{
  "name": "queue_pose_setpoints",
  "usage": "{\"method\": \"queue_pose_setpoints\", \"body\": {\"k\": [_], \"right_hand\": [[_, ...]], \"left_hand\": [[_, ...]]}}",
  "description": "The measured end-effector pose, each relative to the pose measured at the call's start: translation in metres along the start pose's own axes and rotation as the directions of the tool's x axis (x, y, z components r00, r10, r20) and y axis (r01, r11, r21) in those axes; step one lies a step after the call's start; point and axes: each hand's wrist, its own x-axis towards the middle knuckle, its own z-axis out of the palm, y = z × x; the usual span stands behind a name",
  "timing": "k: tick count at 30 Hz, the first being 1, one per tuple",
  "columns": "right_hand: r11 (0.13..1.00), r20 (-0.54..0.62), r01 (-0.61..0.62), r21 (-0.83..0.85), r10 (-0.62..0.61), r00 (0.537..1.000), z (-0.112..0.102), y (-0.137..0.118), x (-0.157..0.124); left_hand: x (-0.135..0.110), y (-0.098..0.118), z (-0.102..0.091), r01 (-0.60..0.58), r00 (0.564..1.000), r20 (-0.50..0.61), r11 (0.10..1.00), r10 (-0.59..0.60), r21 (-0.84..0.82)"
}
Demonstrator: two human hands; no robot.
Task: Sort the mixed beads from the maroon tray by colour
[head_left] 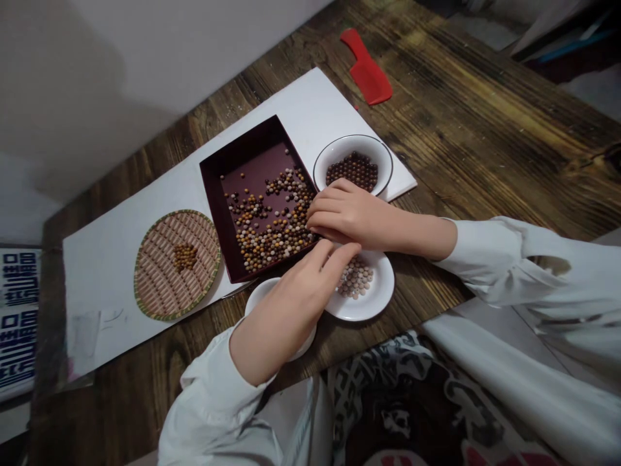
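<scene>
1. Along the right edge of a maroon box tray (237, 152), the right hand (347, 217) lay curled, its fingers (323, 207) pressed together at the mixed brown, tan and cream beads (272, 220). Whether it pinched any was hidden.
2. Just below, the left hand (301, 298) reached across a small white plate (373, 301), its fingers slightly spread and extended toward the tray's rim, pinching nothing that could be seen.
3. Pale beads (356, 278) lay on that plate, while a small white bowl (259, 294) sat partly hidden beneath the left hand.
4. Beyond the right hand, a white bowl (383, 162) held dark brown beads (352, 171), just beside the tray.
5. Left of the tray, a round woven bamboo tray (160, 285) held a small heap of tan beads (185, 257).
6. All of these stood on a white sheet (107, 304) over a dark wooden table (485, 129), with a red plastic comb (367, 71) beyond the sheet.
</scene>
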Motion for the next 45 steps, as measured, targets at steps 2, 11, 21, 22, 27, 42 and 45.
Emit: {"method": "queue_pose_setpoints", "body": {"k": [2,11,21,22,27,42,45], "right_hand": [[1.000,-0.006,0.010,-0.004,-0.010,1.000,0.001,0.001,0.000],[0.999,-0.053,0.023,-0.025,-0.024,0.998,0.002,0.001,-0.002],[0.997,-0.122,0.003,0.079,0.006,0.993,0.000,-0.001,0.000],[0.996,-0.127,0.003,0.085,0.008,0.992,0.000,-0.001,0.000],[0.995,-0.151,0.007,0.103,0.009,0.989,0.003,0.001,-0.003],[0.993,-0.162,0.092,0.068,-0.079,0.984,0.004,0.004,-0.005],[0.993,-0.156,0.101,0.055,-0.091,0.984,0.003,0.005,-0.005]], "left_hand": [[0.000,0.000,-0.005,0.025,1.000,0.020,0.998,-0.024,-0.057],[-0.008,-0.014,-0.036,0.138,0.983,-0.128,0.989,-0.130,0.053],[-0.078,-0.042,-0.122,0.776,0.586,-0.478,0.622,-0.655,0.100],[-0.083,-0.052,-0.123,0.795,0.557,-0.471,0.603,-0.684,0.064],[-0.093,-0.111,-0.122,0.838,0.492,-0.335,0.541,-0.804,-0.067],[-0.107,-0.159,-0.114,0.910,0.399,-0.200,0.414,-0.895,-0.038],[-0.107,-0.162,-0.111,0.919,0.379,-0.153,0.390,-0.913,-0.052]]}}
